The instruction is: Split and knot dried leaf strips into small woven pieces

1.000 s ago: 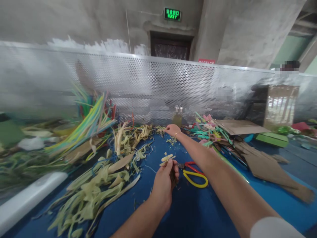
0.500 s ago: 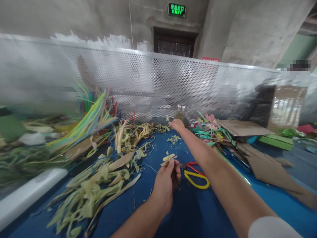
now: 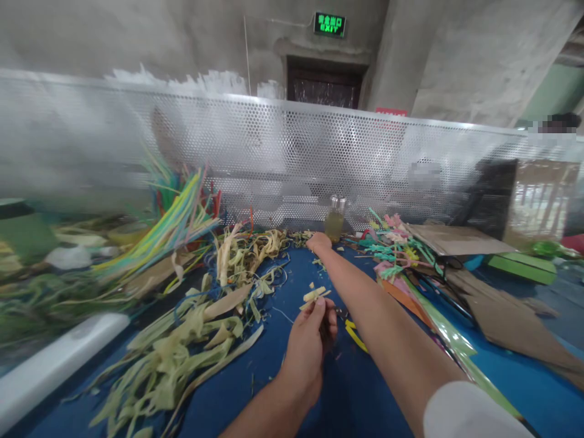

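My left hand (image 3: 309,347) is closed around a small bundle of pale yellow leaf strips (image 3: 314,296), whose ends stick up above the fingers. My right arm stretches far forward over the blue table (image 3: 356,395). My right hand (image 3: 318,243) lies at the far end among scraps of strips, just left of a glass jar of yellowish liquid (image 3: 334,222); its fingers are hidden behind the wrist. Yellow-handled scissors (image 3: 353,334) lie on the table, mostly covered by my right forearm.
A heap of pale green and yellow leaf strips (image 3: 182,340) spreads at left. Coloured sticks (image 3: 168,225) fan out behind it. Pink and teal woven pieces (image 3: 392,246), cardboard (image 3: 497,304) and a green box (image 3: 520,264) lie at right. A perforated metal screen (image 3: 274,158) closes the back.
My right hand has moved down and left onto the table's far end, and the forearm has swung left over the scissors. The left hand keeps holding the strips.
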Demonstrator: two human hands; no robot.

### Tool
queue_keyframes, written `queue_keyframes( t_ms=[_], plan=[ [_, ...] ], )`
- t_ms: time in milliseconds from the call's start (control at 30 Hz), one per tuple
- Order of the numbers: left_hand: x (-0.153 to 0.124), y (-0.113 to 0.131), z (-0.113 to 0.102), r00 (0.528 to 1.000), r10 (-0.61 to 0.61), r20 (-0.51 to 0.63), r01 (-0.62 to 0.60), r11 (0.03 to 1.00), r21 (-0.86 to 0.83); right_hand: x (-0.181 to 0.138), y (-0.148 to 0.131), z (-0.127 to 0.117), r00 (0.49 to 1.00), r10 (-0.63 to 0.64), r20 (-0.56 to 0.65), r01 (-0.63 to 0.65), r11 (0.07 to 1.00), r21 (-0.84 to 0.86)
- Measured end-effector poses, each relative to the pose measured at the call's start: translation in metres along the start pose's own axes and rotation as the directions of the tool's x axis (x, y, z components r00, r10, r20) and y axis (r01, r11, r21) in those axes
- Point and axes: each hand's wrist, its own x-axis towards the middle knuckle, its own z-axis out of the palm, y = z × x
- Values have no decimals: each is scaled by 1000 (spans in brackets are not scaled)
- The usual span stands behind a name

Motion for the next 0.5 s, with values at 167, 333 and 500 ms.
queue_keyframes(
  t_ms=[167,333,500],
  plan=[
    [0,1,0,1000,1,-16,-1,1000,-13,8,12,-13,999,-11,32,11,1000,-4],
    [-4,-2,0,999,-52,6,52,997,-56,7,39,-33,999,4,52,-4,1000,3],
    [-7,-4,1,996,-88,32,89,996,-25,-10,64,-47,995,-15,98,12,999,30]
  ],
)
